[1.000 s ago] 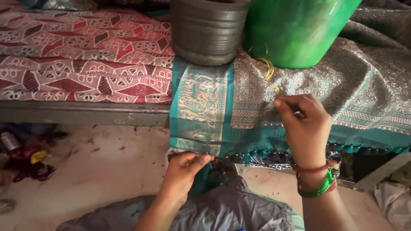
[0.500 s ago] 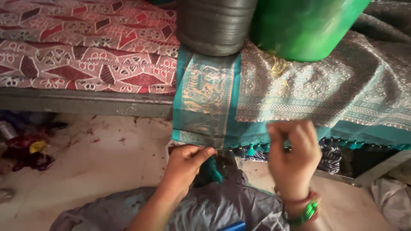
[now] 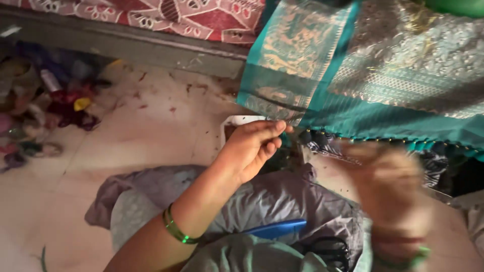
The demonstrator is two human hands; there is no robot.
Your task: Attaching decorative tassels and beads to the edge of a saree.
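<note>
Below the edge of the bed, my left hand (image 3: 252, 148) pinches the lower hem of a teal cloth with gold woven borders (image 3: 322, 75), thumb and fingers pressed together on the fabric near its hanging corner. That cloth drapes over the bed's front edge, its top cut off by the frame. My right hand (image 3: 390, 189) sits lower right, blurred by motion, so I cannot tell whether its fingers are apart or gripping anything. Green bangles (image 3: 174, 229) circle my left wrist. A row of small dark tassels (image 3: 315, 137) hangs along the hem just beside my left fingers. Grey fabric (image 3: 272, 199) covers my lap, with a blue object (image 3: 277, 229) lying on it, partly hidden. A red patterned bedcover (image 3: 196, 15) shows at the top, and indistinct colourful clutter (image 3: 45, 116) lies on the floor at left.
</note>
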